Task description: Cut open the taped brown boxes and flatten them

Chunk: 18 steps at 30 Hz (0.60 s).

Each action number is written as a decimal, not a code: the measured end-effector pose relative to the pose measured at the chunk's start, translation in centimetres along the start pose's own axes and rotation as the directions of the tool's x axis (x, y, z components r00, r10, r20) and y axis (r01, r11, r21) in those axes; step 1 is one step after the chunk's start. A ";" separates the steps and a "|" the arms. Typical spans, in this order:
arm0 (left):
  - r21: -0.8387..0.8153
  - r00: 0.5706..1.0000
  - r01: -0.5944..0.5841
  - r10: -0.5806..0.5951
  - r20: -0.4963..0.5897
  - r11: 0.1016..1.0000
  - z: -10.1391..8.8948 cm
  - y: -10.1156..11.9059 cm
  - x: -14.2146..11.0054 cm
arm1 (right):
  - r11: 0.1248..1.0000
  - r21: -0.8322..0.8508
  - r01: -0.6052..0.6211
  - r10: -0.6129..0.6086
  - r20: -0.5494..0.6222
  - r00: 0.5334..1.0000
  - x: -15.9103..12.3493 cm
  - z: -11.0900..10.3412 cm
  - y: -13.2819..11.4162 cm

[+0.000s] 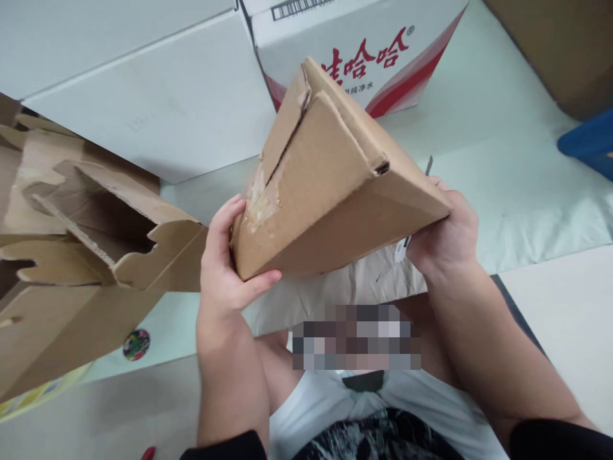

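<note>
A brown cardboard box (316,185) is held up tilted in front of me, one corner pointing away. Its near-left face has torn paper and glue marks, and a slit runs along a flap. My left hand (227,255) grips the lower left corner, thumb underneath and fingers on the side. At the right corner my right hand (447,223) is closed on the box, its fingers partly hidden behind it. A thin grey blade (428,165) sticks up by the right fingers, and a small white piece (401,249) shows below them; they look like parts of one utility knife.
Several cut cardboard pieces (158,255) stand at left. Behind are a white box (153,108) and a white carton with red lettering (345,64). A blue object (589,144) lies at far right on the pale green cloth (517,191). A round sticker (136,345) is at lower left.
</note>
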<state>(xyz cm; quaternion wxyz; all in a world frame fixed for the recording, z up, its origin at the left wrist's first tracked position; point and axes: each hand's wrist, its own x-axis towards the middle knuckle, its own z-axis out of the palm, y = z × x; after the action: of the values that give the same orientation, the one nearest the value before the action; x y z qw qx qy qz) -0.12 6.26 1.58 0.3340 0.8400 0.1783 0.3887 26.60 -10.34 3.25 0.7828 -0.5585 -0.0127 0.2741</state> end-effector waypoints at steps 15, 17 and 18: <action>0.019 1.000 -0.026 0.026 0.006 0.999 0.0 -0.4 0.0 | 1.000 -0.021 -0.001 0.002 0.033 0.999 0.2 -0.2 0.3; 0.019 1.000 -0.026 0.026 0.009 0.999 0.0 -0.4 0.0 | 1.000 -0.010 0.000 0.001 0.042 0.999 0.2 -0.2 0.3; 0.018 1.000 -0.028 0.028 0.010 0.999 0.0 -0.4 0.0 | 1.000 -0.004 -0.002 0.002 0.044 0.999 0.2 -0.3 0.4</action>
<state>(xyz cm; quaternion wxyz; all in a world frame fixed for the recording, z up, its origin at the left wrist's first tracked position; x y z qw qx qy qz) -0.11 6.56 1.32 0.3216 0.8473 0.1684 0.3877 26.71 -10.38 2.75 0.7810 -0.5538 -0.0299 0.2870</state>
